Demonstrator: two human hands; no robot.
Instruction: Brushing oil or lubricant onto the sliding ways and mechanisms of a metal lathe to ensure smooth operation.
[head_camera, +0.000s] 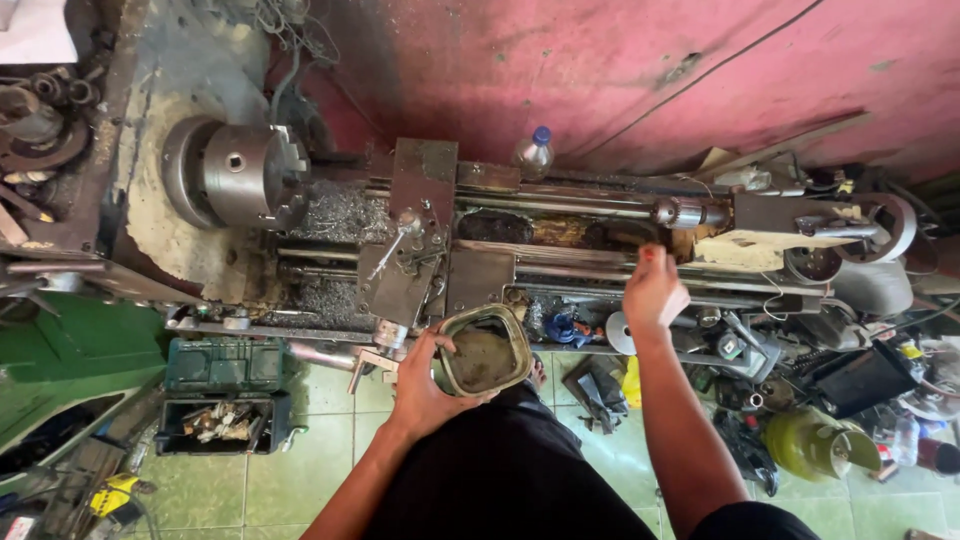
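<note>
I look straight down at a metal lathe (560, 250) standing against a pink wall. My left hand (425, 385) grips a dirty green square tub (487, 350) by its rim, just in front of the lathe carriage (420, 250). My right hand (652, 290) reaches onto the lathe bed, fingers pressed on the greasy rails near the tailstock (770, 220); a bit of pale cloth seems to lie under the palm. The chuck (240, 175) sits at the left with metal chips (340, 215) heaped beside it.
A plastic bottle (535, 150) stands behind the bed. An open green toolbox (222, 395) with loose parts rests on the tiled floor at the left. Tools, scrap and a yellow-green gas cylinder (815, 445) crowd the floor at the right.
</note>
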